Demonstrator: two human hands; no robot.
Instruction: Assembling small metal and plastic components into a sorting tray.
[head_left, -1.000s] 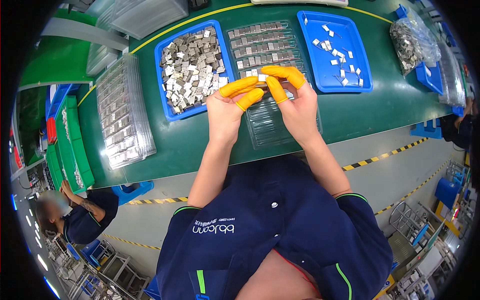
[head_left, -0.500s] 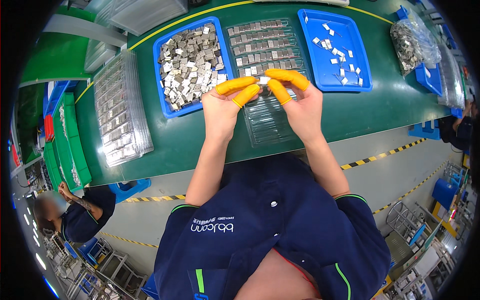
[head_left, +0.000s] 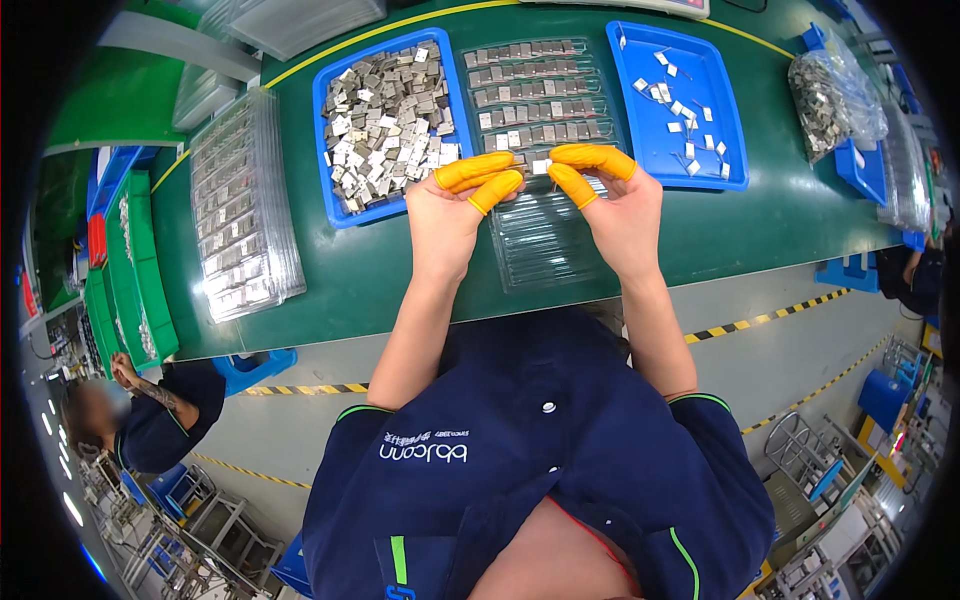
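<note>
Now, white piece (head_left: 540,167): is sitting between both hands' fingertips, over the clear tray (head_left: 540,250), nearer the right's; long axis unclear.
Left hand (head_left: 442,222): is holding thumb and finger close together; pinch unclear.
Right hand (head_left: 628,222): is bringing fingertips to the piece's right edge; cannot tell whether clamped.

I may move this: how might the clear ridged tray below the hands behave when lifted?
The clear ridged tray looks like thin plastic, so it probably flexes. Small grey parts fill its far rows while its near side looks bare, so it may dip at the far end. No cover shows, so tilting might spill parts.
</note>
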